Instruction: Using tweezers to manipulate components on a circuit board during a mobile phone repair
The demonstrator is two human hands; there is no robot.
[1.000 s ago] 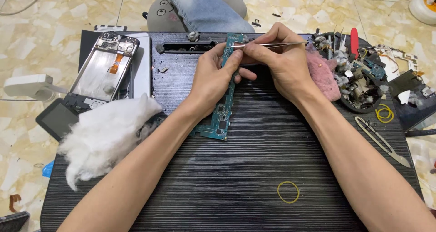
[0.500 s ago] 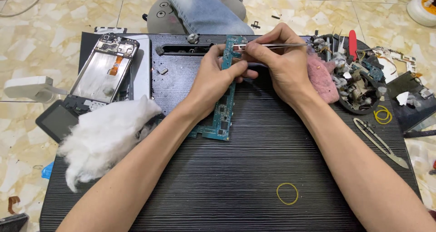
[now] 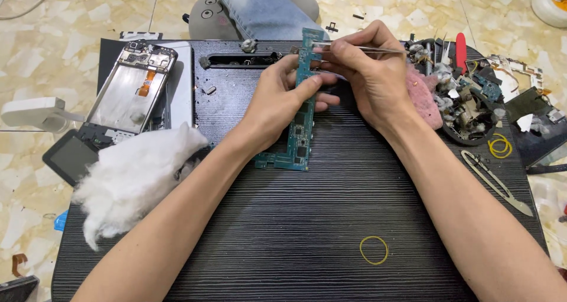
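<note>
Little shifted, hands still together | left hand [image 3: 277,104] clamps circuit board [image 3: 300,116] upright for access | right hand [image 3: 369,77] pinches tweezers [image 3: 360,48] at top edge

The circuit board [image 3: 302,107] has come up a little at its far end since a second ago: its top now pokes out above both hands, nearer the far edge of the surface [image 3: 295,243]. The left hand [image 3: 282,101] has shifted its fingers [image 3: 307,86] higher along the board. The right hand [image 3: 369,71] has moved the tweezers [image 3: 360,48] with it, their tips now at the board's upper end.
</note>
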